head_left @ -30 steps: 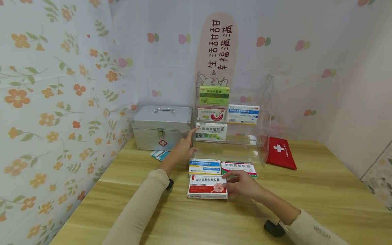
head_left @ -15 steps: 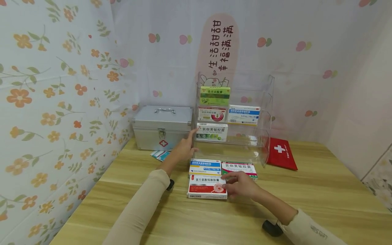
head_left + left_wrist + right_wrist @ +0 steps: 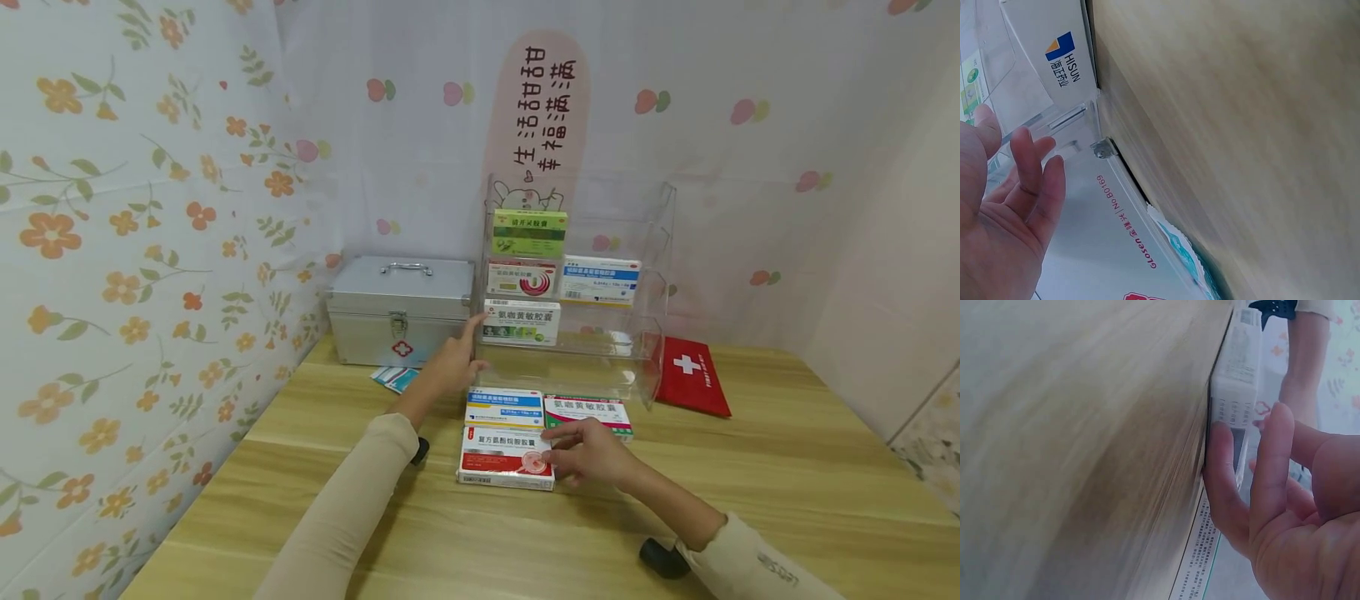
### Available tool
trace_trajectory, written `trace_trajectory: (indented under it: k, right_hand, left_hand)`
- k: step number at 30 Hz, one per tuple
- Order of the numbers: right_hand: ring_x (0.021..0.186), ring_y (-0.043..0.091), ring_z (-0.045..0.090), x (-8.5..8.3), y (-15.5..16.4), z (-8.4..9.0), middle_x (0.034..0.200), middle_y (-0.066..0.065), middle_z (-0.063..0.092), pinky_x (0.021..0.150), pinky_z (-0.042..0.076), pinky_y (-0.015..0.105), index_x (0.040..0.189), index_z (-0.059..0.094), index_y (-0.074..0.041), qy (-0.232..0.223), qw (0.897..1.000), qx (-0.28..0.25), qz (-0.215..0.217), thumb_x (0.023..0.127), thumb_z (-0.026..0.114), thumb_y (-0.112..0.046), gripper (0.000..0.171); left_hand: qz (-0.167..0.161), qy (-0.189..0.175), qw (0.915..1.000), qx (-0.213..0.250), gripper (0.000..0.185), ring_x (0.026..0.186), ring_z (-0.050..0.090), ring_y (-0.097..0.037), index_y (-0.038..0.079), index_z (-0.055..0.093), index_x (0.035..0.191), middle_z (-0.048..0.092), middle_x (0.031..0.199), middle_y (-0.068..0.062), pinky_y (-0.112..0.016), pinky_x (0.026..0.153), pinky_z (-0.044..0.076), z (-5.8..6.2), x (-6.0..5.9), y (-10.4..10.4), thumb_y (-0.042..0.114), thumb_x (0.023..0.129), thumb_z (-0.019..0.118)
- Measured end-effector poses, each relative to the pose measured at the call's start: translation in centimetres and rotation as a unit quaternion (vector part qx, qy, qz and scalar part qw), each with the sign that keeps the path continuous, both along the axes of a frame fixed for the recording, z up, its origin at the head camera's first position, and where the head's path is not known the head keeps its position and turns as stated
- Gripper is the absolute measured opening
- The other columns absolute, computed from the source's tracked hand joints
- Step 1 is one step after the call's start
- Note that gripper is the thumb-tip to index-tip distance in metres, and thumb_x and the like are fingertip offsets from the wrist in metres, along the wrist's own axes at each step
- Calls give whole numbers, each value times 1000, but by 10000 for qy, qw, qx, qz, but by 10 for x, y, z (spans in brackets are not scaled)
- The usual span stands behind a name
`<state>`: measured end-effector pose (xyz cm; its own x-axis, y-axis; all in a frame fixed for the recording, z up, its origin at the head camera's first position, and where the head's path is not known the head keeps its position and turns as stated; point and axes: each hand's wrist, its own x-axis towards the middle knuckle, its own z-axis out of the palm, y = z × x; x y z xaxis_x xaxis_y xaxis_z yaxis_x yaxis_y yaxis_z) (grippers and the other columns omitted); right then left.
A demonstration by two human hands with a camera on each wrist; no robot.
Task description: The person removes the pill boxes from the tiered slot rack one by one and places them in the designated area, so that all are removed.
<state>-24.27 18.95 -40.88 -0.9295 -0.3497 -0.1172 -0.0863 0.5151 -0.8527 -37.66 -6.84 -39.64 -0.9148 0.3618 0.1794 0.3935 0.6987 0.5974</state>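
Note:
My left hand (image 3: 452,362) reaches up to the clear rack, its index fingertip at the left edge of a white-and-green medicine box (image 3: 521,323) on a lower tier. The other fingers of the left hand (image 3: 1016,206) bend loosely and hold nothing. On the table, the fingertips of my right hand (image 3: 592,454) press against the right end of a red-and-white medicine box (image 3: 498,458). From the right wrist, one finger (image 3: 1221,447) lies flat on that box's end. Right behind it lie a blue-and-white medicine box (image 3: 502,408) and a green-and-pink medicine box (image 3: 592,412).
The clear rack (image 3: 651,333) also bears a green box (image 3: 528,233), a white-and-red box (image 3: 522,279) and another blue-and-white box (image 3: 600,282). A silver case (image 3: 401,308) stands at left, teal packets (image 3: 395,377) before it. A red first aid pouch (image 3: 693,377) lies at right.
The red-and-white medicine box has slid slightly left against the boxes behind it, with my right fingertips staying at its end. My left hand keeps its place by the rack. The head view shifts slightly.

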Motion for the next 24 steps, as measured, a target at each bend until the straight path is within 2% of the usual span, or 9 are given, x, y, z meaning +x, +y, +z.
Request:
trace_trajectory:
  k: [4, 10, 16, 24]
  right_hand:
    - [70, 20, 70, 0, -2, 1, 103, 13, 69, 53, 54, 29, 124, 67, 0, -87, 9999, 89, -110, 87, 77, -16, 42]
    - [71, 22, 72, -1, -3, 3, 102, 13, 68, 55, 57, 35, 123, 64, 0, -131, 9985, 138, -507, 87, 77, -15, 41]
    - [68, 24, 70, -5, -1, 7, 94, 13, 68, 53, 57, 38, 116, 64, 3, 194, 9958, 89, -888, 88, 73, -7, 31]
    - [62, 20, 64, -13, -2, 8, 92, 12, 68, 55, 56, 34, 109, 67, 4, 636, 9938, 294, -865, 87, 73, -6, 25]
  left_hand:
    - [25, 38, 10000, -49, 91, 58, 59, -18, 39, 0, 156, 63, 76, -5, -31, 53, 49, -1, -1, -1, 18, 97, 65]
    - [-17, 95, 9999, -112, 91, 55, 59, -18, 38, 0, 156, 61, 71, -2, -31, 51, 49, -1, -2, -1, 18, 97, 66]
    - [-27, 148, 9998, -151, 91, 55, 58, -18, 37, 0, 156, 61, 70, -3, -30, 51, 48, -2, -4, -1, 19, 97, 66]
    - [-42, 169, 9997, -173, 91, 52, 57, -17, 38, -1, 156, 65, 73, -2, -30, 49, 46, -3, -5, 0, 18, 97, 65]
